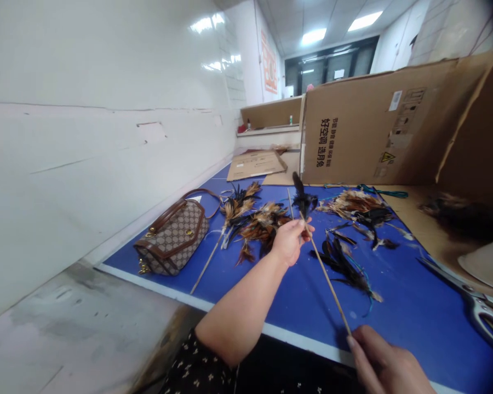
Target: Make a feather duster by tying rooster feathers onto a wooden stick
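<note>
A thin wooden stick [326, 276] with dark feathers [303, 200] at its far end runs across the blue table [411, 317]. My left hand [290, 241] is closed around the stick just below the feathers. At the bottom edge of the view, my right hand [384, 364] pinches the stick's near end. Loose black feathers [347, 268] lie right of the stick, and brown and orange feathers [261, 224] lie to its left. Another bare stick [207, 262] rests among them.
A patterned brown handbag [172, 238] sits at the table's left near the white wall. Large cardboard boxes [370, 137] stand behind the feathers, with flat cardboard [254, 164] beyond. Metal scissors [476, 306] lie at the right, beside a feather pile [357, 205].
</note>
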Demonstrator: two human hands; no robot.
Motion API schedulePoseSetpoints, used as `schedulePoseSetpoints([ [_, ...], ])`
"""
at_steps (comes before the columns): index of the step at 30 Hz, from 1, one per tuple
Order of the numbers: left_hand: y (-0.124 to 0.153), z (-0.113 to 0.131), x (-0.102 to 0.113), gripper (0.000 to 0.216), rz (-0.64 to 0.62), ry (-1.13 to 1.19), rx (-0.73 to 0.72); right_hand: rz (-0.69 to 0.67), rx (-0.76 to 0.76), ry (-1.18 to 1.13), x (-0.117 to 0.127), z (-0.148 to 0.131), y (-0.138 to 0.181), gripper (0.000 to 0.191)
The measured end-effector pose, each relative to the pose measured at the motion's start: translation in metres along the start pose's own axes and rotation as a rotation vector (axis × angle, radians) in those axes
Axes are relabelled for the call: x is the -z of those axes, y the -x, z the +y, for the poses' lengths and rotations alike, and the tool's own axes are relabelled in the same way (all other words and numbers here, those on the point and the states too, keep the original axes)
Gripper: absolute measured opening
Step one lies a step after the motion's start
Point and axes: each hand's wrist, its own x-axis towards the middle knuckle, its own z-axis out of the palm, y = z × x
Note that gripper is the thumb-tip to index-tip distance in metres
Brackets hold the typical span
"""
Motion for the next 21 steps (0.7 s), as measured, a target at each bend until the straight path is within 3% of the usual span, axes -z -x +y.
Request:
schedulePoseSetpoints([
  [7, -0.003, 0.022, 0.005, 0.015, 0.055, 0.116, 0.056, -0.067, 0.025, 0.231, -0.009, -0.037, -0.034, 0.027],
  [12, -0.013, 0.047, 0.017, 0.011, 0.11, 0.212, -0.016, -0.109, 0.05, 0.309, -0.022, -0.055, -0.066, 0.026],
  [17, -0.02, 0.063, 0.038, 0.003, 0.184, 0.03, -0.065, -0.183, 0.195, 0.332, -0.024, -0.064, -0.078, 0.034],
  [21, -0.022, 0.063, 0.047, 0.011, 0.119, -0.158, 0.049, -0.122, 0.208, 0.324, 0.001, -0.054, -0.072, 0.033],
])
